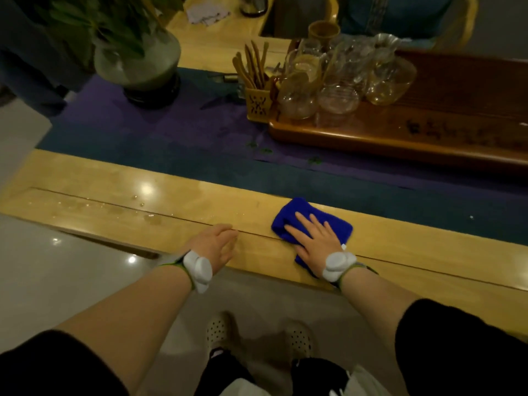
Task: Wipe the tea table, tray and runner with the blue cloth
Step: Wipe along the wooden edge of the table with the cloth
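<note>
The blue cloth [311,224] lies folded on the near wooden strip of the worktop [171,212], just beside the edge of the dark runner [171,138]. The right hand [313,241] presses it flat with straight, spread fingers; it does not grip the cloth. The left hand [217,244] rests on the wood beside it, near the front edge, fingers relaxed and holding nothing

To the left there are water drops [143,207] on the wood, near the long groove, so this part seems not yet wiped. One risk, I think, is that the cloth only pushes the water into the groove or over the front edge to the floor [71,270], if the stroke is too fast or too light. Because the palm only presses, the cloth may also slide out from under it or bunch up

Farther back, the wooden tray [400,138] carries several glass cups [337,98] standing close together, with a tool holder [257,104] touching its corner and a vase [140,61] on the runner. Small green bits [314,160] lie on the runner near the tray. When the wiping reaches there, a wide movement could knock the glasses, and a wet cloth could smear the bits into the fabric
</note>
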